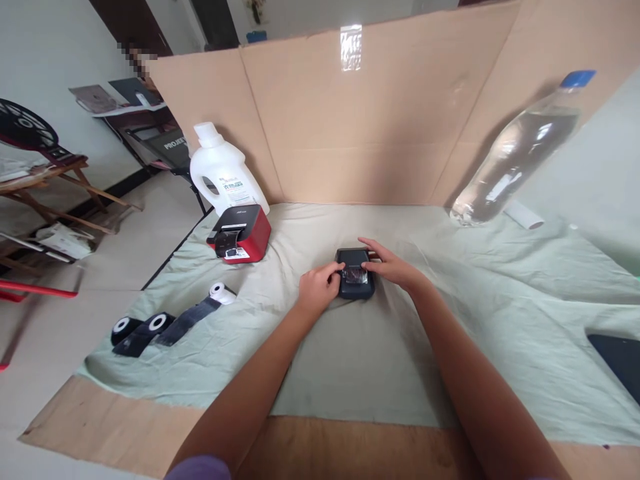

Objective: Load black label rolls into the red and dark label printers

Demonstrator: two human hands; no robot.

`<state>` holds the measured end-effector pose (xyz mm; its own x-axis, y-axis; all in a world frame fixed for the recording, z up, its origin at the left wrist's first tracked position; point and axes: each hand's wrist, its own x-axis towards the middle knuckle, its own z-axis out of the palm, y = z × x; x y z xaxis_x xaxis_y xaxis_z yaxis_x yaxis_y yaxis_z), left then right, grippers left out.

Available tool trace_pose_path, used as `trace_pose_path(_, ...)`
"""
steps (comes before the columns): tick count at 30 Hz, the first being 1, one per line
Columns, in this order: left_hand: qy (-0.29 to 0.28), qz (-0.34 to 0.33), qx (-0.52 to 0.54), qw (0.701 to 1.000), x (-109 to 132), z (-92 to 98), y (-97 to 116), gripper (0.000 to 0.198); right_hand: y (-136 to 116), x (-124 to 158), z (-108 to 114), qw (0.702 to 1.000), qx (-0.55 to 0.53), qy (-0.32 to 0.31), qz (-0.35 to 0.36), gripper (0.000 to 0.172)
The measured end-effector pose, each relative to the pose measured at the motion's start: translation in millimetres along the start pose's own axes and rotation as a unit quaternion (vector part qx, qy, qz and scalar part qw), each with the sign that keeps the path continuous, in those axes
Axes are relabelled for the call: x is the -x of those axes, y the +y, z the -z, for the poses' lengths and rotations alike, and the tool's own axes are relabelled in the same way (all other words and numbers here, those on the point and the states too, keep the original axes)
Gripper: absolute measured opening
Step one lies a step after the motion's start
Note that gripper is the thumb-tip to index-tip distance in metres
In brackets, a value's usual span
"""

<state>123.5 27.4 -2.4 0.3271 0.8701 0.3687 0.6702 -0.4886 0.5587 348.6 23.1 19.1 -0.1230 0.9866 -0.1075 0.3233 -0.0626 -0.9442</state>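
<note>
A small black thermal printer (353, 258) sits on the cloth, with a shiny dark strip (356, 275) across its front part. On its left side is my left hand (319, 288), fingers curled in and thumb resting on the printer's top edge. My right hand (393, 265) holds the other side. Its thumb presses on the top near the strip, one finger reaches past the back corner, and others lie along the side. The undersides of both hands are hidden.
A red and black printer (257, 235) stands at the left before a white jug (223, 167). Black and white paper rolls (157, 323) lie nearer. Right: a tilted water bottle (517, 160), a white tube (525, 216) and a dark flat object (620, 360). Cardboard (350, 133) walls the back.
</note>
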Motion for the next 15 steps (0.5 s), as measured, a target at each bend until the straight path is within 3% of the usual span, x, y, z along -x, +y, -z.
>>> trace_pose_path(5,-0.022,0.007,0.019,1.000,2,0.2,-2,0.037,7,0,-2,0.999,-0.036,0.014,-0.005,0.073)
trace_pose_path(10,-0.008,-0.086,0.056,0.995,2,-3.4,-11,0.039,19,-4,-9,0.995,-0.073,0.068,0.001,0.078)
trace_pose_path(12,-0.012,-0.132,0.097,0.986,0,-3.2,-15,0.037,20,-5,-17,0.990,-0.069,0.120,0.008,0.070)
trace_pose_path(15,-0.072,-0.176,0.150,0.970,-1,1.0,-20,0.034,19,-1,-30,0.980,-0.046,0.191,0.011,0.048)
